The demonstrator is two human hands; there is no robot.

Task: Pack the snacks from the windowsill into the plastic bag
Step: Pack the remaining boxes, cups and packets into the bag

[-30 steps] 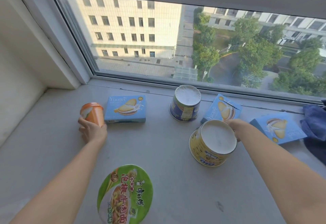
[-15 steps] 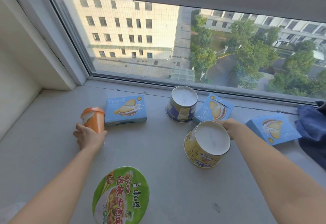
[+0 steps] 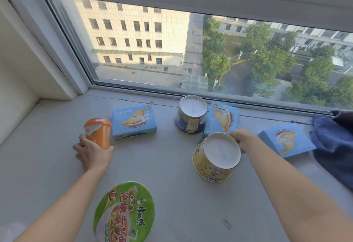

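- Left hand [image 3: 93, 154] wraps orange cup [image 3: 98, 133]; fingertips hidden.
- Right hand [image 3: 241, 139] grips yellow tub's [image 3: 217, 157] far rim, fingers hidden.
- Green bowl [image 3: 124, 213], near edge, cut off.

Left hand [image 3: 91, 153] around orange cup [image 3: 98, 132], right hand [image 3: 240, 138] on rim of upturned yellow bowl [image 3: 214, 167]

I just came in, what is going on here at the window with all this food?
A person is collecting snacks from the windowsill. The left grip holds the orange cup near its bottom. The right grip holds the upturned base of the yellow bowl, which is upside down. The blue bowl, the three light blue boxes and the green-lidded bowl lie untouched. No plastic bag is in view, so nothing looks packed yet.
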